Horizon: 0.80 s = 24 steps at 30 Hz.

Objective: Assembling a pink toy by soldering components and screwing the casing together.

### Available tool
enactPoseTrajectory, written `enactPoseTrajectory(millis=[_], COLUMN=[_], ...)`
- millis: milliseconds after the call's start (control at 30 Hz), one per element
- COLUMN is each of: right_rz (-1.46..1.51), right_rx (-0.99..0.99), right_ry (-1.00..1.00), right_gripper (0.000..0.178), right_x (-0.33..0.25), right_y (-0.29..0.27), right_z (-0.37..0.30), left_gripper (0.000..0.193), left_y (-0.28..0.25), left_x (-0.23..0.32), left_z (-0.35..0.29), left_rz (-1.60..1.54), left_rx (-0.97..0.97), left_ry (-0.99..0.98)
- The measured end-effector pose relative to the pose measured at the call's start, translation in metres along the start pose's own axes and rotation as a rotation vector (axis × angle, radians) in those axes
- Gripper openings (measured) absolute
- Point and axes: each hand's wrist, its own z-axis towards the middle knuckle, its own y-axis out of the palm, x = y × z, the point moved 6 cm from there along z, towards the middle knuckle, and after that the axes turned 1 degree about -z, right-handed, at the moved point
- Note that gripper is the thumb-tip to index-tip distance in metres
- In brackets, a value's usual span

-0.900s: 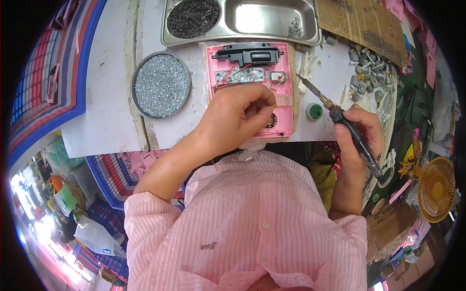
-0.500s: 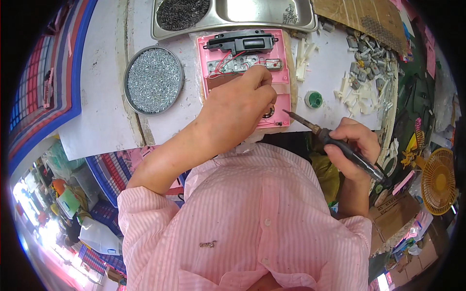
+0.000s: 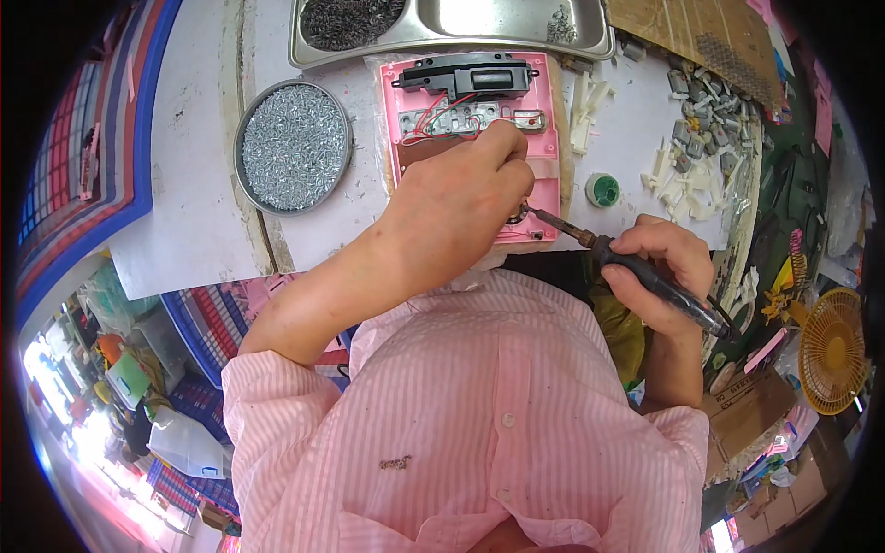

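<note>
My right hand (image 3: 667, 276) grips a soldering iron (image 3: 666, 293) by its black handle. The iron's tip points left and meets the edge of a small round part (image 3: 517, 216) in a pink plastic casing (image 3: 548, 192). Over the casing lies my left hand (image 3: 466, 201), its fingers bent in and pressed together; what they hold, if anything, is hidden. A black plastic unit (image 3: 468, 79) fills the casing's far end. Nearer sits a grey metal strip (image 3: 452, 121) with red and green wires. My left hand covers much of the casing's near half.
Left of the casing stands a round tin of silvery screws (image 3: 293, 147). A steel tray (image 3: 442, 44) lies beyond it. On the right are a small green pot (image 3: 602, 191), white plastic parts (image 3: 690, 191), little grey motors (image 3: 693, 138) and a cardboard sheet (image 3: 701, 37).
My right hand has brought the soldering iron left, and its tip has gone from beside the casing to the round part. My left hand stays over the casing.
</note>
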Motion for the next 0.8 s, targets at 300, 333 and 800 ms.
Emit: enactPoseTrajectory(millis=[300,333,800], right_rz=[0.105,0.107,-0.005], right_rx=[0.078,0.087,0.037], right_ry=[0.046,0.029,-0.05], right_gripper=[0.026,0.026,0.028], right_x=[0.0,-0.002,-0.015], right_y=[-0.018,-0.02,-0.009], right_z=[-0.013,-0.012,-0.009], left_gripper=[0.015,0.014,0.012], left_y=[-0.003,-0.005,-0.008], left_x=[-0.001,0.0,0.014], left_z=[0.003,0.004,0.018], left_rz=[0.032,0.036,0.19], left_rx=[-0.037,-0.049,-0.27], left_ry=[0.075,0.091,0.355])
